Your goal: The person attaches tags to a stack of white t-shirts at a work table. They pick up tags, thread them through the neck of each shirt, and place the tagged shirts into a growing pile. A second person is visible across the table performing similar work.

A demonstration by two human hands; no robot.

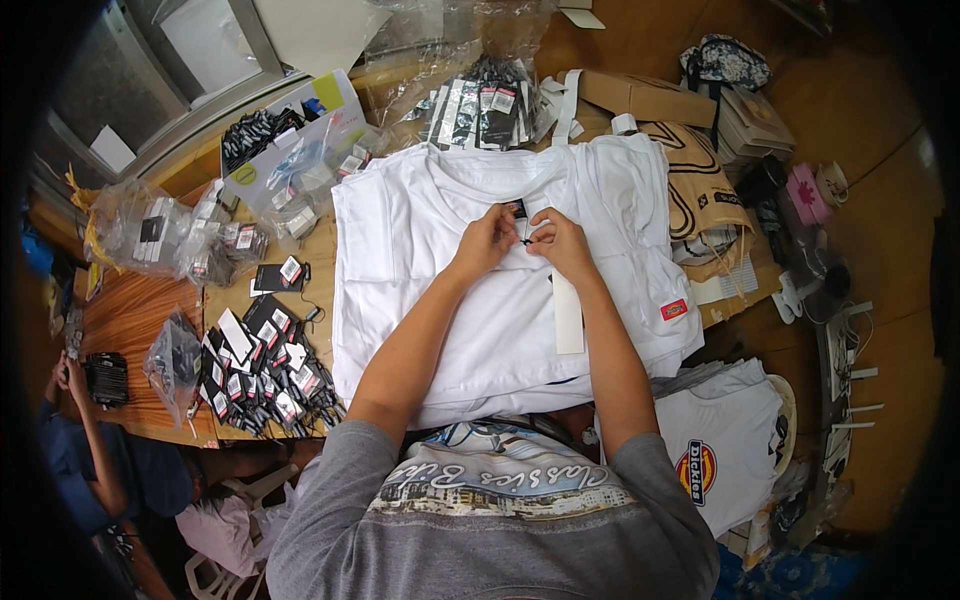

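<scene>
A stack of white T-shirts (420, 250) lies flat on the wooden table (130, 310) in front of me. My left hand (487, 240) and my right hand (557, 243) meet just below the top shirt's collar. Their fingertips pinch a small black tag string (526, 240) between them, beside the dark neck label (516, 208). A long white paper tag (567, 312) lies on the shirt under my right wrist. A small red label (674, 309) is sewn near the shirt's right edge.
Several black hang tags (265, 375) lie spread at the table's left, with clear bags of more tags (170, 235) behind them. A cardboard box (645, 98) and brown paper bag (700, 185) stand at the right. Another person's hands (70, 375) work at far left. Printed white shirts (725, 440) are stacked lower right.
</scene>
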